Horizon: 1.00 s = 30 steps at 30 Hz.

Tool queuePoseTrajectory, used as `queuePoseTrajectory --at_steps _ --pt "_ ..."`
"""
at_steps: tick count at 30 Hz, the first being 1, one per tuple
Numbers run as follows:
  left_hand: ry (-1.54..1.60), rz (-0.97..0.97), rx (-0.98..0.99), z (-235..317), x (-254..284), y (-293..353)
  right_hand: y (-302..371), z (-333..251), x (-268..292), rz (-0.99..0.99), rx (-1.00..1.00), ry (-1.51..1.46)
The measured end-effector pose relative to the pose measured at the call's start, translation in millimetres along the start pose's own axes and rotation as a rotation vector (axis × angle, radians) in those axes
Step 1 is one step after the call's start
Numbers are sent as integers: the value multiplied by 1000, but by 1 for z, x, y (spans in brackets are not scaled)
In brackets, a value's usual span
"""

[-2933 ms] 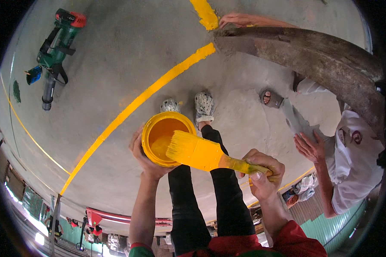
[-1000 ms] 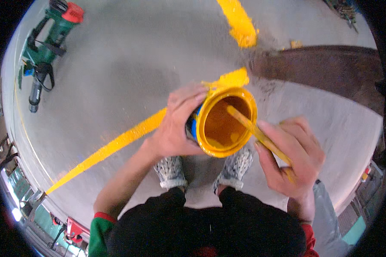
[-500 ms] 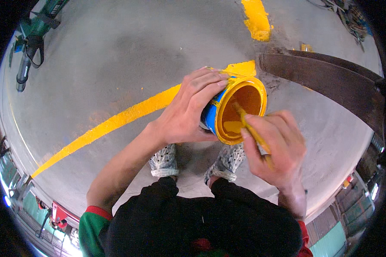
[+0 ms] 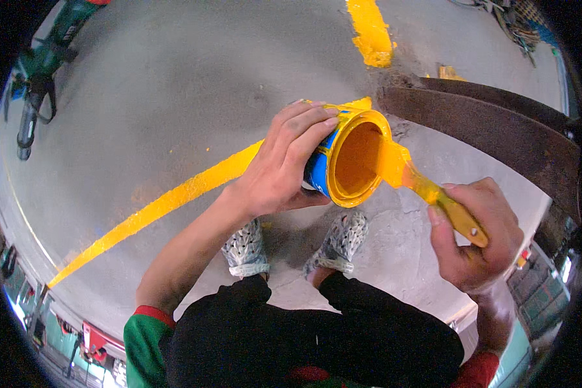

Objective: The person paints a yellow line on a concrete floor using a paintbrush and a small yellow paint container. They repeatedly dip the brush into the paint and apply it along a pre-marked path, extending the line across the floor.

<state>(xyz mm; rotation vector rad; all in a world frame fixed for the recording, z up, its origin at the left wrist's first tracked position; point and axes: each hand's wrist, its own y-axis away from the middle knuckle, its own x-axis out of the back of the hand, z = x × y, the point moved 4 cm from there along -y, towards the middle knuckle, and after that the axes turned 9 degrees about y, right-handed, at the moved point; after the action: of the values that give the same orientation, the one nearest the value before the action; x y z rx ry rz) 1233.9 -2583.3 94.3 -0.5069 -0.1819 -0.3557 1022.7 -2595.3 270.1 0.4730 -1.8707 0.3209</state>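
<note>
Loading or wiping the flat paintbrush at the mouth of the blue paint can is judged to be the step in hand in the head view. The can is held tilted above the grey concrete floor, its outer wall clasped in the left hand's grip. The brush handle is grasped in the right hand's grip; its bristles overlap the right side of the rim. The can's inside is coated with yellow paint; how much is left cannot be told. A steady tilt and a level brush seem called for next, so that drips are kept off the perforated clogs.
</note>
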Motion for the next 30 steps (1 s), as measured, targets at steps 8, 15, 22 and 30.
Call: queuePoseTrajectory --at_steps 8,15,22,30 --pt "40 28 44 -21 -4 1 3 1 -1 30 -27 -68" --pt "11 -90 50 -33 -1 2 37 -4 -39 -276 222 135" --pt "29 0 100 -54 -6 -5 34 22 -32 181 -84 -20" --pt "-139 117 151 -80 8 -4 -21 25 -75 326 -254 293"
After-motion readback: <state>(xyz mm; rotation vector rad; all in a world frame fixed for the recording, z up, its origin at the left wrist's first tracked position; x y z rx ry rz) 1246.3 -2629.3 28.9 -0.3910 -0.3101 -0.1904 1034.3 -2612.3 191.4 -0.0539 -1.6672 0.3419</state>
